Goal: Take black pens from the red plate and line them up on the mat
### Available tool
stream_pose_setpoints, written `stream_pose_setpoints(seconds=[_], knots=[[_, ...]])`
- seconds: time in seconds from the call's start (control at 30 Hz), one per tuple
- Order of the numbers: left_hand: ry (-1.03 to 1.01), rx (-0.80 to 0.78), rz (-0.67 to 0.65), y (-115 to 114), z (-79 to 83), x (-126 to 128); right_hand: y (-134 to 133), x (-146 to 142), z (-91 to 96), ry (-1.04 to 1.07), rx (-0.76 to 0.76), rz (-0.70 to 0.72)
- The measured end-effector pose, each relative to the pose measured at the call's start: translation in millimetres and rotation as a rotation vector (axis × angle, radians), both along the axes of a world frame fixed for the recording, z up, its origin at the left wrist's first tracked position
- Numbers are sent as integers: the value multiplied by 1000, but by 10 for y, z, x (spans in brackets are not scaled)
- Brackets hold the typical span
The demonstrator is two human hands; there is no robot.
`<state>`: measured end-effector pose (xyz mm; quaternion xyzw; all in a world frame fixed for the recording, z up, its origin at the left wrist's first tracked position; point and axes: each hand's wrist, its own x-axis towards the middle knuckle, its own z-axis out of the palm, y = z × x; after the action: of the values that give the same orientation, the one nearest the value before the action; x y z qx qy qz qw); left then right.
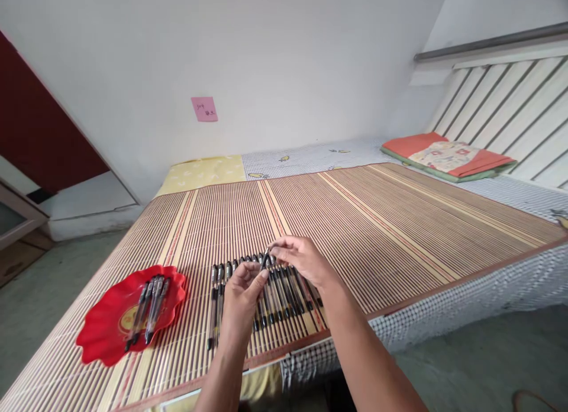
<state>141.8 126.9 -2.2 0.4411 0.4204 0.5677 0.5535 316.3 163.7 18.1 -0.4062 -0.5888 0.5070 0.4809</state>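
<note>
My left hand (243, 290) is closed around a black pen (265, 260), whose upper end pokes out between thumb and fingers. At that end, the fingertips of my right hand (302, 257) are pinched together on it; whether a separate small part sits between them cannot be made out. Both hands hover over a row of pens (279, 293) with clear barrels and black ends, laid side by side on the mat. My left hand and wrist hide part of the row. To the left, several more pens (151, 305) lie together on a red scalloped plate (95, 335).
A striped bamboo mat (355, 234) covers the bed. Folded orange and green cloth (448, 154) lies at the far right by a white slatted bed rail (523, 110). A pink note (205, 109) is stuck on the white wall. The bed's front edge runs beneath my forearms.
</note>
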Motion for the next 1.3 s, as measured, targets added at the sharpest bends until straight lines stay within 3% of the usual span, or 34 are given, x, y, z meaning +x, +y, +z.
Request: stream_pose_setpoints(seconds=[0.1, 0.23, 0.37, 0.5, 0.7, 0.9, 1.1, 1.3], knots=[[141, 73, 87, -32, -7, -2, -62, -211, 76, 108, 9, -9], [216, 100, 174, -88, 50, 7, -87, -283, 135, 135, 20, -71], [149, 34, -16, -125, 141, 11, -102, -243, 175, 136, 46, -87], [30, -57, -209, -122, 133, 15, -117, -204, 181, 131, 45, -17], [99, 29, -18, -100, 91, 57, -107, -184, 162, 47, 51, -71], [-38, -125, -312, -101, 121, 25, -89, -136, 138, 102, 23, 8], [36, -17, -94, -98, 93, 67, -68, -118, 87, 24, 33, -49], [-48, -132, -252, -105, 116, 43, -69, -108, 98, 96, 34, 27]])
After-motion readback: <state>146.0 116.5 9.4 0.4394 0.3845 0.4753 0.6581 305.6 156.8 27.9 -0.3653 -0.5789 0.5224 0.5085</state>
